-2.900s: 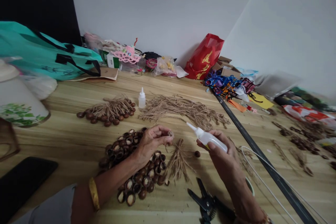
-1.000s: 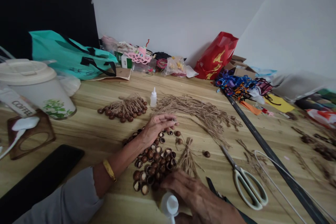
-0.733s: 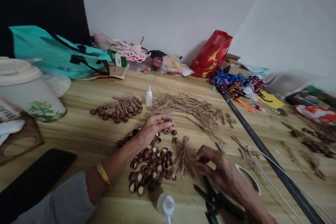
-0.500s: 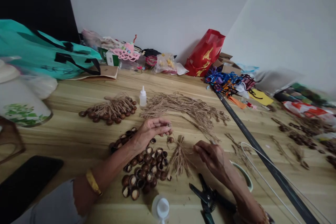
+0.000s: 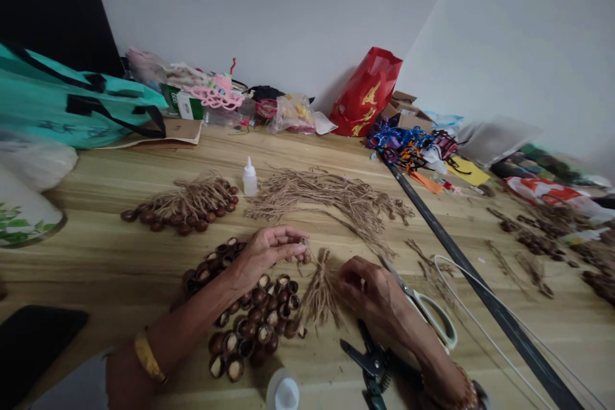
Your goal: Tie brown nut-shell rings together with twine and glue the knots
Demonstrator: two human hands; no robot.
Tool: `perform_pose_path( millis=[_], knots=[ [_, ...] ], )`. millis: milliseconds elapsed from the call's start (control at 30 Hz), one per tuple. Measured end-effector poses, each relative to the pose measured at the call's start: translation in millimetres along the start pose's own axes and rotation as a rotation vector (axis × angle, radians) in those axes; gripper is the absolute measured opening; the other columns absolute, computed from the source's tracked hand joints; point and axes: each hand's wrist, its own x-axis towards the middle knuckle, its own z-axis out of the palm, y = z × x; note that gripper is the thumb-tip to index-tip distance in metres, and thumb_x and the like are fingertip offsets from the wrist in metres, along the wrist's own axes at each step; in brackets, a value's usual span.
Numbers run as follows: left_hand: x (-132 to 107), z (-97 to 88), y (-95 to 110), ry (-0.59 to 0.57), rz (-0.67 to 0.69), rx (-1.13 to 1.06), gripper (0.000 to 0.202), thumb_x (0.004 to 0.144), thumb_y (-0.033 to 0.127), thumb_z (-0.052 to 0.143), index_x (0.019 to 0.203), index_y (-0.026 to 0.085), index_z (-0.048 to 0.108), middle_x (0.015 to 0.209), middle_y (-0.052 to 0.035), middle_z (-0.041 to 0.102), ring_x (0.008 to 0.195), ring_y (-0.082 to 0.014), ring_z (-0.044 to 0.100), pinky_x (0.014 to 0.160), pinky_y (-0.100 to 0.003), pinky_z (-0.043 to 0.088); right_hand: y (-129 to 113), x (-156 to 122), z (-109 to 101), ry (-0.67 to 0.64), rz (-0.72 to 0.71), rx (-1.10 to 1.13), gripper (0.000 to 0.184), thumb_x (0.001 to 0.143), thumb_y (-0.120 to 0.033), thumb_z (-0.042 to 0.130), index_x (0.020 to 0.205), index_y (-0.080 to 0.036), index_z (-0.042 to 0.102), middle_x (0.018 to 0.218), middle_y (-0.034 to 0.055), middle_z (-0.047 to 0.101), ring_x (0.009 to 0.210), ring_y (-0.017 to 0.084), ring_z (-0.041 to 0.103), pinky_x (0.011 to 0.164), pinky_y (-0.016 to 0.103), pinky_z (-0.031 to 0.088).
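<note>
Left hand (image 5: pixel 266 255) is closed to a narrow pinch, its thumb and fingertips holding a small brown piece (image 5: pixel 303 245) that is too small to make out exactly. Right hand (image 5: pixel 369 295) is curled narrow with the fingers turned inward; whether it holds anything fine cannot be told. Between the two hands lies one tied bundle of tan jute twine (image 5: pixel 320 288). Its long axis runs away from the person, with the tied top toward the far side of the table and the frayed ends spreading nearer. Right hand is just beside the bundle's middle, while the left fingertips are near its top. One pair of steel scissors with white loop handles (image 5: pixel 430 312) lies under the right wrist, blades pointing up and left past the fingers. One pair of black-handled pliers (image 5: pixel 375 359) lies just below that hand. One heap of halved brown macadamia shells (image 5: pixel 250 314), dozens and too many to count exactly, spreads beneath the left forearm. Farther off, on a pale wooden table (image 5: pixel 86 256), one upright white dropper bottle (image 5: pixel 249 178) stands between one twine-tied cluster of nuts (image 5: pixel 185 205) and one long spread of loose twine (image 5: pixel 327 195).
</note>
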Motion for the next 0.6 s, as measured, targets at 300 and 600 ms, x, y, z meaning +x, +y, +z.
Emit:
perform_pose_path(
  millis=[300, 600],
  knots=[
    [-6, 13.7, 2, -0.060, -0.054, -0.012, 0.025, 0.071, 0.025, 0.076, 0.092, 0.014, 0.069, 0.084, -0.0067, 0.075, 0.082, -0.0195, 0.070, 0.075, -0.027, 0.050, -5, -1, 0, -0.127, -0.020, -0.078, 0.010, 0.088, -0.019, 0.051, 0.082, -0.018, 0.059, 0.083, 0.0018, 0.062, 0.070, 0.013, 0.057, 0.066, 0.024, 0.037],
    [-12, 31.0, -1, -0.225, -0.022, 0.238, 0.022, 0.076, 0.028, 0.070, 0.093, 0.015, 0.070, 0.097, -0.0088, 0.073, 0.092, -0.0218, 0.067, 0.081, -0.028, 0.048, -6, -4, 0, -0.044, 0.059, 0.073, 0.012, 0.092, -0.024, 0.046, 0.085, -0.019, 0.055, 0.067, -0.0018, 0.058, 0.059, 0.013, 0.048, 0.057, 0.024, 0.032]
  ],
)
